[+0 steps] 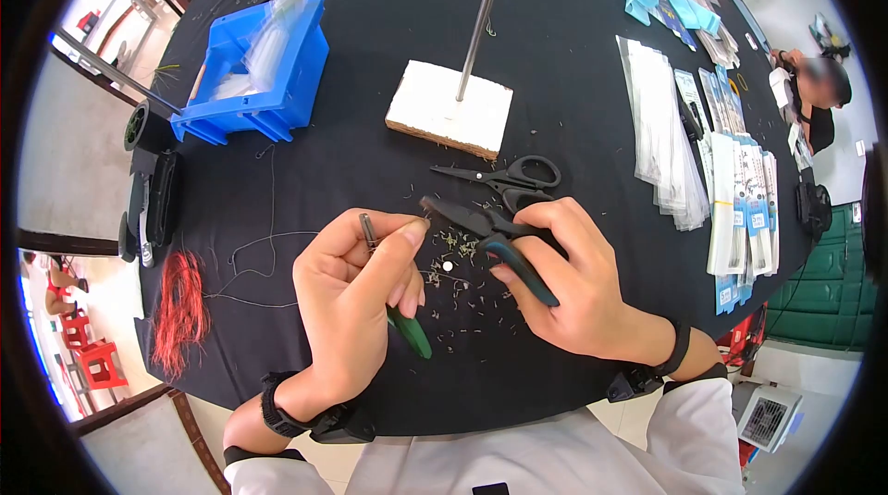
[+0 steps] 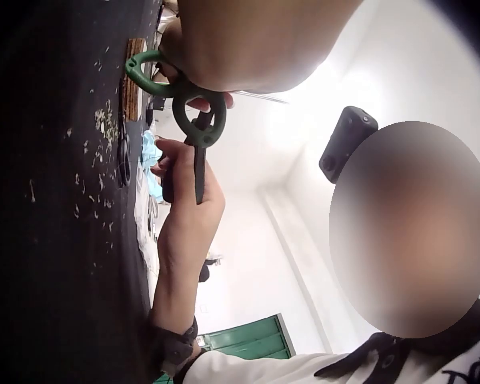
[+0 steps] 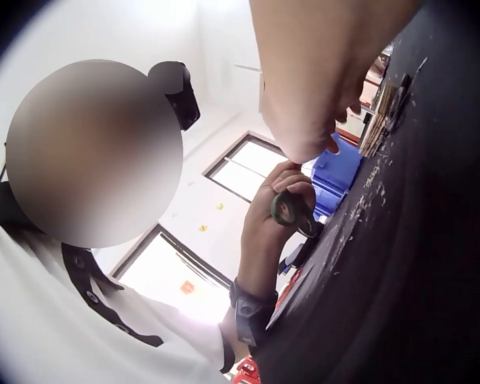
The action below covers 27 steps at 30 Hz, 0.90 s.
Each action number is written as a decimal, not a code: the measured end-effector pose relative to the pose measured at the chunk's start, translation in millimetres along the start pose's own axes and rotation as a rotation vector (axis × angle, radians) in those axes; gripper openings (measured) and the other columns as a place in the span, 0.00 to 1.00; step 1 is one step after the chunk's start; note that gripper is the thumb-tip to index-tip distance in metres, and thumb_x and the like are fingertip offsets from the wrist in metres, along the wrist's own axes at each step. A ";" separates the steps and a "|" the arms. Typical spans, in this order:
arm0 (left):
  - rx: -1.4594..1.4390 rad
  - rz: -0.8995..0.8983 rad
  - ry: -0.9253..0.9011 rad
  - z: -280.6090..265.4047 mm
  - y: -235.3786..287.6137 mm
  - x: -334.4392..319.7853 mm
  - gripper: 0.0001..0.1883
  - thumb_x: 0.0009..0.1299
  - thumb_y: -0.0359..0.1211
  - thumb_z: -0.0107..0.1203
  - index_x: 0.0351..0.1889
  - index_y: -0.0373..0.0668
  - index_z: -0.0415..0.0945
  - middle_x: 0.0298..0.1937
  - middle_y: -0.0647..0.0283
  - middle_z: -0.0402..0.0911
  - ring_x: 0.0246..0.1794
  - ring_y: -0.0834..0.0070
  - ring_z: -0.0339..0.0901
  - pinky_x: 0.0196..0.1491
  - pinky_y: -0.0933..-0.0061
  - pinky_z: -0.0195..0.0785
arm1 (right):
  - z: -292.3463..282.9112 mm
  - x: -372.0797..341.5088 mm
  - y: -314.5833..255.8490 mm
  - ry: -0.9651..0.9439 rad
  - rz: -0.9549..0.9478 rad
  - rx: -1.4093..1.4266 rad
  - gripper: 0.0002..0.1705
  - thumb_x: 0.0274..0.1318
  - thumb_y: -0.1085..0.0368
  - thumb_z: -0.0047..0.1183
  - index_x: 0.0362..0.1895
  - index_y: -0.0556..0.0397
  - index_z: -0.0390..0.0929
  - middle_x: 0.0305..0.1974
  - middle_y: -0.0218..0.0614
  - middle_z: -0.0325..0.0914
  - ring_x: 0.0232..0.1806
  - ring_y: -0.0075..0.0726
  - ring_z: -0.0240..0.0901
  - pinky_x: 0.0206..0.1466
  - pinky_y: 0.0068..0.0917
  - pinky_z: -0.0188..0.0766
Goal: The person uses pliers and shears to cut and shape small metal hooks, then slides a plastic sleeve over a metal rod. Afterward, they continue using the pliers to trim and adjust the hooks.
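The left hand (image 1: pixel 356 287) pinches something small between thumb and forefinger, with a thin line near it. A green-handled tool (image 1: pixel 410 333) is held in the same hand, its metal tip above the fingers; its ring handles (image 2: pixel 200 116) show in the left wrist view. The right hand (image 1: pixel 578 287) grips dark pliers (image 1: pixel 524 270), whose tips reach the left fingertips. Whether the pliers' tips touch the small piece cannot be told. Black scissors (image 1: pixel 509 180) lie just beyond the pliers.
A white block (image 1: pixel 450 108) with a metal rod stands behind the hands. At the left are a blue bin (image 1: pixel 301 79) and red threads (image 1: pixel 180 315). Plastic sleeves (image 1: pixel 661 134) and packets (image 1: pixel 745 208) lie at the right. Scraps and a white dot lie below the hands.
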<state>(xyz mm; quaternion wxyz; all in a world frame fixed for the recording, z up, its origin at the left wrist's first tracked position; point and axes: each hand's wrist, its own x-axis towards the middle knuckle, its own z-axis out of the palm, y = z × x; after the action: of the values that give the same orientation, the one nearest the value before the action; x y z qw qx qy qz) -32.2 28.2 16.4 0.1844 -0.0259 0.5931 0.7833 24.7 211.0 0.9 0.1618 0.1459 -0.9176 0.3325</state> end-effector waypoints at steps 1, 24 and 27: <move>0.000 -0.002 0.002 0.2 0.2 0.0 0.06 0.66 0.25 0.52 0.33 0.30 0.75 0.14 0.69 0.67 0.13 0.84 0.64 0.21 0.82 0.59 | -0.3 -0.4 0.3 0.003 0.017 0.014 0.16 0.38 0.71 0.62 0.36 0.61 0.76 0.39 0.41 0.69 0.40 0.46 0.68 0.43 0.41 0.65; 0.042 0.035 0.034 5.7 1.8 -2.1 0.03 0.67 0.24 0.50 0.32 0.33 0.72 0.13 0.71 0.61 0.11 0.83 0.58 0.19 0.80 0.55 | -0.4 1.8 -0.9 0.005 -0.099 -0.135 0.15 0.37 0.68 0.64 0.33 0.60 0.77 0.39 0.41 0.69 0.37 0.43 0.68 0.39 0.35 0.66; 0.004 0.026 -0.005 0.0 -0.2 -1.8 0.06 0.67 0.25 0.52 0.34 0.29 0.75 0.15 0.69 0.67 0.13 0.85 0.64 0.20 0.83 0.58 | -0.5 2.9 -0.2 0.049 -0.098 -0.043 0.14 0.38 0.66 0.65 0.28 0.59 0.76 0.33 0.39 0.70 0.30 0.39 0.68 0.28 0.29 0.65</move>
<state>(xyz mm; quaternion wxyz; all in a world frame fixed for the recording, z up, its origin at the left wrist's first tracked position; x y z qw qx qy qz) -30.5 27.8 16.7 0.1757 -0.0157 0.5944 0.7846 22.3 210.7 2.6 0.2035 0.1790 -0.9121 0.3077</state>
